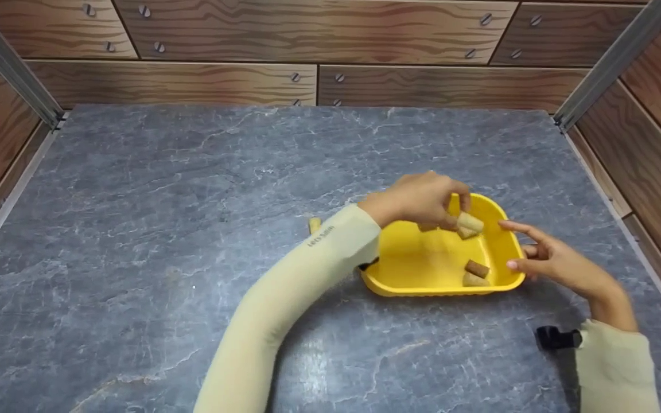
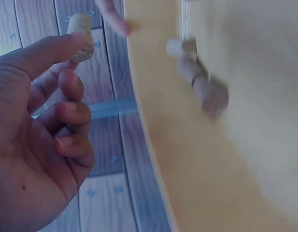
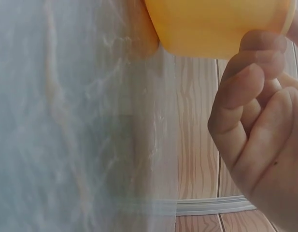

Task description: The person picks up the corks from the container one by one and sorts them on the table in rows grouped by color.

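My left hand (image 1: 422, 198) is over a yellow tub (image 1: 416, 291) and pinches a cork (image 1: 471, 222) between thumb and index finger. That cork (image 2: 80, 36) shows pale and tapered in the left wrist view, the other fingers loosely curled below it. Several corks lie in the tub, among them a brown cork (image 1: 477, 268) and a paler cork (image 1: 475, 280) near the right end. At the tub's right side, my right hand (image 1: 566, 267) holds the rim, thumb at the edge and some fingers curled against the outer wall. Part of the tub's inside is hidden by my left hand.
Another cork (image 1: 314, 224) stands on the grey marbled table (image 1: 164, 258), left of the tub and partly behind my left sleeve (image 1: 302, 287). Wood-patterned panels (image 1: 307, 31) enclose the back and sides. A black camera mount (image 1: 557, 338) sticks out from my right wrist.
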### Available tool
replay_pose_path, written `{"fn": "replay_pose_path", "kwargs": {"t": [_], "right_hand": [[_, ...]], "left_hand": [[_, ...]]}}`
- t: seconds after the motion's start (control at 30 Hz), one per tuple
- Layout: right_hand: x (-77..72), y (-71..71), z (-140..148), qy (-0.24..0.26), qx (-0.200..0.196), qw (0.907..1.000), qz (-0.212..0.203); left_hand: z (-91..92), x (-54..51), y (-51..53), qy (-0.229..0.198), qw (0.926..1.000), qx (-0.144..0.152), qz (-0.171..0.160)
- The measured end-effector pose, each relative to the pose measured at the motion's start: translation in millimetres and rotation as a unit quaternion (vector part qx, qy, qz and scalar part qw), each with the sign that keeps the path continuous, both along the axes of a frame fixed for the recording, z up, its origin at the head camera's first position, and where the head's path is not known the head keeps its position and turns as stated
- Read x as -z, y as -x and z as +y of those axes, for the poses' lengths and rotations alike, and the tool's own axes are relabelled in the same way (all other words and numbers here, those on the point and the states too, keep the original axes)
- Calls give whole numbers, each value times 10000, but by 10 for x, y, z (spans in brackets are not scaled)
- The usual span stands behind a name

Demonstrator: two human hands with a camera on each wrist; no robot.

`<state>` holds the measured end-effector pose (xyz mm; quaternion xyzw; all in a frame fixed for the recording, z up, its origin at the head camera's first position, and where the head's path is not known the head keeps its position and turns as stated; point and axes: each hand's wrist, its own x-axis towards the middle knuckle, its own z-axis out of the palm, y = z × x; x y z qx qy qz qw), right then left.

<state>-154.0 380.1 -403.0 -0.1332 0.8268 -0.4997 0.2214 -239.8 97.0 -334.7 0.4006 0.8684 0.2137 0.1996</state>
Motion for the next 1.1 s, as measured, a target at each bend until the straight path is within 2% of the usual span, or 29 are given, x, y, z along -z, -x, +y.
{"fn": "replay_pose_path", "kwargs": {"t": [0.2, 0.4, 0.5, 0.63, 0.9, 1.1], "right_hand": [[2, 3, -15, 21, 42, 10000, 5], [15, 7, -27, -93, 37, 9999, 82], [8, 4, -27, -158, 55, 9998, 127], [-13, -5, -22, -192, 99, 9997, 141], [-18, -6, -9, -149, 97, 9998, 69], [-23, -17, 2, -204, 114, 9997, 112]], "left_hand": [[-304, -162, 16, -171, 9993, -160, 291], [-602, -196, 9, -206, 9986, -250, 420], [-777, -182, 19, -236, 9980, -386, 440], [-1040, -162, 42, -259, 9963, -711, 405], [-1605, -95, 75, -261, 9926, -1163, 234], [-1995, 70, 61, -228, 9901, -1386, -57]]}}
